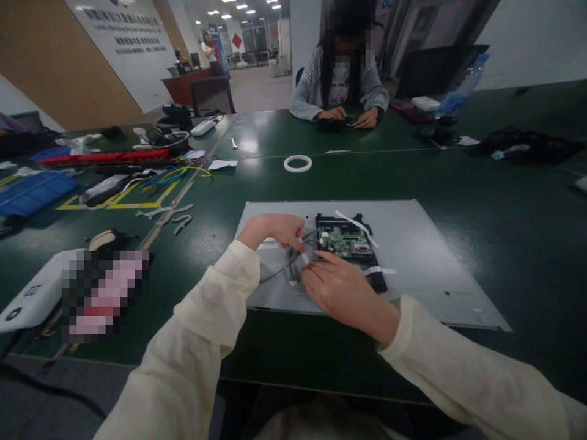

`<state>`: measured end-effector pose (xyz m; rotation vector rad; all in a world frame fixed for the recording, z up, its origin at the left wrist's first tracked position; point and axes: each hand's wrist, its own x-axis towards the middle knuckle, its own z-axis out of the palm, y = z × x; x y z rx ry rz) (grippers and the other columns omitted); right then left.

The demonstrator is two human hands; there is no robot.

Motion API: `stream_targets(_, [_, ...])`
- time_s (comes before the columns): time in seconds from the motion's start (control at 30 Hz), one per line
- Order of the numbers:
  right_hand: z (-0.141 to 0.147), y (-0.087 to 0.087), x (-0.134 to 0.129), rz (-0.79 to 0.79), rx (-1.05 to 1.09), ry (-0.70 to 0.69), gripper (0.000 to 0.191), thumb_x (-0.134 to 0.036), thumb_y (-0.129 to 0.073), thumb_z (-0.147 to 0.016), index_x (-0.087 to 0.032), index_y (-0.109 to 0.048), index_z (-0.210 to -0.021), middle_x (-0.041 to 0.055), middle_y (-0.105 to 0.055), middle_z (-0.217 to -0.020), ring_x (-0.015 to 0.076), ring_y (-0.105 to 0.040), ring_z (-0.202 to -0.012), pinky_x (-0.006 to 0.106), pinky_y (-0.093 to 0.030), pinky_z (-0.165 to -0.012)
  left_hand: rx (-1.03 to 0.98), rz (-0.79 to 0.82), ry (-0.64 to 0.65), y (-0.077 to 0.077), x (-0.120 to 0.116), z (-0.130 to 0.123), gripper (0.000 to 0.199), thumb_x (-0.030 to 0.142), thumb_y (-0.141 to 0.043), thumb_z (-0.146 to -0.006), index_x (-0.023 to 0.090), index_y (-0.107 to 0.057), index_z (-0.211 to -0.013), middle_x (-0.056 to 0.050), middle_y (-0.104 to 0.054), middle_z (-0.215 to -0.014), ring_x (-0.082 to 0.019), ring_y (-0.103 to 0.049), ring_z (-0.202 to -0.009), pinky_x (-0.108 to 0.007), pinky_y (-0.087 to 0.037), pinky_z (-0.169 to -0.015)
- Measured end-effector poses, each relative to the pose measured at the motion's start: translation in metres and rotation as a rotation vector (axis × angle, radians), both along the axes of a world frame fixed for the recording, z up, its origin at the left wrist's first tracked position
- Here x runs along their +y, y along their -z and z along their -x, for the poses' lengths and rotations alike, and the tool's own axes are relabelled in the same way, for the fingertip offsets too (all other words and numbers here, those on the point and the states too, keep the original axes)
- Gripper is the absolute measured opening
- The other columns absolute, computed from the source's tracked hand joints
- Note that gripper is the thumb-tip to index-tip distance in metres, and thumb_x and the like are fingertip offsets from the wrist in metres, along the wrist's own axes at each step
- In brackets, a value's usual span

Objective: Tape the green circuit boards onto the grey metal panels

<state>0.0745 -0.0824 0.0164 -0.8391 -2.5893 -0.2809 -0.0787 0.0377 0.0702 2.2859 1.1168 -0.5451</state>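
A narrow strip of white tape (306, 259) stretches between my two hands above the left part of a flat grey panel (426, 263). My left hand (282, 230) pinches its upper end. Its lower end lies at the closed fingertips of my right hand (342, 287). Several thin cables (288, 264) run over the panel under and beside my left hand. Right of them, a green circuit board (342, 244) sits in a black plastic frame (378, 280), partly hidden by my right hand. Other white tape pieces (383, 270) lie across that frame.
Behind the panel lies a tape roll (298, 164). A co-worker (339, 73) sits across the green table. Far left are a blue bin (36, 192), wires (183, 174) and grey strips (169, 214). A white device (39, 293) lies near left; a water bottle (463, 85) stands far right.
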Motion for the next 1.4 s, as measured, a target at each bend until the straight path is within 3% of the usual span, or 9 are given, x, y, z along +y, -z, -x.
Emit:
stream_targets(0.2, [-0.0006,-0.006,-0.0059,-0.023,0.054,-0.001,0.023,-0.012,-0.044,-0.086,-0.014,-0.063,-0.073,0.0015,-0.058,-0.058,0.0136,-0.053,-0.056,0.037,-0.037,-0.097,-0.004,-0.011,-0.003,0.001,0.0003,0.0011,0.036,0.043,-0.065,-0.07,0.015,-0.054,-0.092,0.001,-0.061,-0.069,-0.012,-0.052,-0.059,-0.022,-0.034,-0.052])
stream_targets(0.4, [-0.0001,-0.0006,-0.0055,-0.044,0.144,-0.047,0.028,-0.016,-0.041,-0.091,-0.014,-0.063,-0.075,0.0025,-0.057,-0.06,0.0141,-0.053,-0.061,0.037,-0.04,-0.091,-0.016,-0.005,0.004,0.0038,0.0021,0.0027,0.039,0.044,-0.064,-0.07,0.016,-0.053,-0.094,0.001,-0.061,-0.07,-0.013,-0.053,-0.06,-0.023,-0.035,-0.054])
stream_targets(0.57, [0.0005,0.0008,-0.0053,0.111,0.119,-0.256,0.022,-0.025,-0.048,-0.09,-0.012,-0.063,-0.099,0.009,-0.064,-0.096,0.0175,-0.056,-0.093,0.036,-0.041,-0.092,-0.043,-0.004,-0.003,0.0037,0.0024,0.003,0.035,0.042,-0.064,-0.07,0.016,-0.052,-0.09,0.001,-0.061,-0.071,-0.013,-0.054,-0.06,-0.022,-0.036,-0.054])
stream_targets(0.67, [0.0005,-0.0015,-0.0058,0.233,0.03,-0.367,0.033,-0.032,-0.048,-0.09,-0.015,-0.058,-0.116,0.01,-0.056,-0.122,0.0216,-0.045,-0.117,0.041,-0.037,-0.1,-0.048,0.019,-0.008,0.0031,0.0028,0.0029,0.025,0.038,-0.058,-0.076,0.016,-0.052,-0.086,0.002,-0.059,-0.067,-0.012,-0.054,-0.059,-0.022,-0.037,-0.055])
stream_targets(0.77, [-0.0004,-0.0015,-0.0057,0.335,-0.012,-0.343,0.043,-0.036,-0.049,-0.089,-0.018,-0.051,-0.128,0.0098,-0.043,-0.137,0.0256,-0.03,-0.13,0.048,-0.028,-0.107,-0.088,0.07,-0.029,0.0042,0.0041,0.0043,0.016,0.032,-0.051,-0.081,0.017,-0.049,-0.081,0.002,-0.057,-0.068,-0.011,-0.053,-0.059,-0.022,-0.04,-0.056])
stream_targets(0.87, [-0.0016,0.0,-0.005,0.422,0.005,-0.272,0.049,-0.038,-0.05,-0.088,-0.018,-0.047,-0.133,0.0106,-0.036,-0.142,0.0266,-0.023,-0.135,0.049,-0.025,-0.11,-0.124,0.124,-0.05,0.0067,0.0056,0.0061,0.011,0.027,-0.047,-0.082,0.017,-0.046,-0.079,0.002,-0.054,-0.068,-0.01,-0.052,-0.059,-0.02,-0.041,-0.056])
stream_targets(1.03, [-0.0022,-0.0012,-0.0045,0.51,0.015,-0.199,0.047,-0.037,-0.05,-0.089,-0.018,-0.048,-0.131,0.0105,-0.034,-0.144,0.0257,-0.019,-0.137,0.045,-0.025,-0.111,-0.122,0.128,-0.079,0.0083,0.0065,0.0069,0.007,0.022,-0.044,-0.083,0.017,-0.045,-0.079,0.002,-0.052,-0.067,-0.009,-0.051,-0.057,-0.02,-0.041,-0.056])
stream_targets(1.4, [-0.0012,-0.0037,-0.0031,0.545,-0.051,-0.199,0.047,-0.039,-0.045,-0.091,-0.023,-0.046,-0.135,0.009,-0.03,-0.147,0.0274,-0.012,-0.14,0.049,-0.019,-0.112,-0.103,0.099,-0.079,0.0076,0.0067,0.0081,0.005,0.018,-0.042,-0.083,0.016,-0.046,-0.08,0.001,-0.054,-0.067,-0.01,-0.052,-0.059,-0.019,-0.042,-0.056])
